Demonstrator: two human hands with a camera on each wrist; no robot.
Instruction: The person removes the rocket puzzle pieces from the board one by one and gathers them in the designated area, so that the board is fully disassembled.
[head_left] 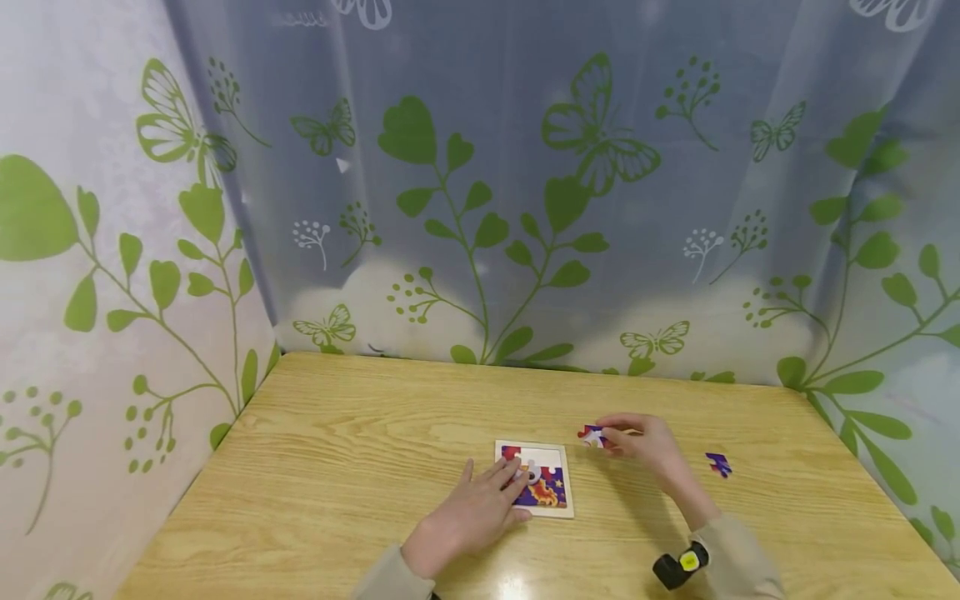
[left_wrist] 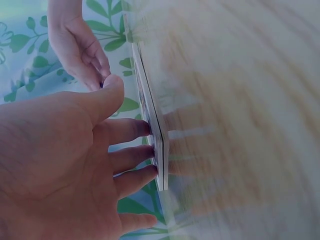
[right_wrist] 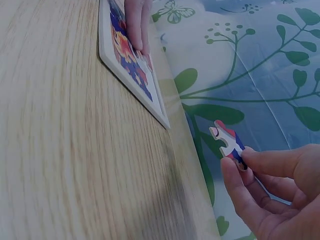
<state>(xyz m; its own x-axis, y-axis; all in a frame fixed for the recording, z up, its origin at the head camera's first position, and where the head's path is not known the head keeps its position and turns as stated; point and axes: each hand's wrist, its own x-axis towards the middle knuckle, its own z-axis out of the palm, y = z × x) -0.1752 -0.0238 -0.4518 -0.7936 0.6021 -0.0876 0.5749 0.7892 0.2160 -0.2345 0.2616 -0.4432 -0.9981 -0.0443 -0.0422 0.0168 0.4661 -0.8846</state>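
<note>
A jigsaw puzzle in a white-edged tray (head_left: 567, 492) lies on the table, partly filled with purple, red and orange pieces. Its upper right part shows bare white. My left hand (head_left: 480, 506) rests its straight fingers on the puzzle's left side, hiding some of the picture. Right of the tray, my right hand (head_left: 647, 443) pinches a puzzle piece (right_wrist: 231, 145) between thumb and fingers, held above the table. That piece is red, white and blue-purple, with a notch and a knob.
Another loose puzzle piece (head_left: 717, 465), purple with some red, lies on the table to the right of my right hand. The wooden table (head_left: 337, 450) meets a leaf-and-butterfly patterned curtain (head_left: 480, 250) at its back and sides.
</note>
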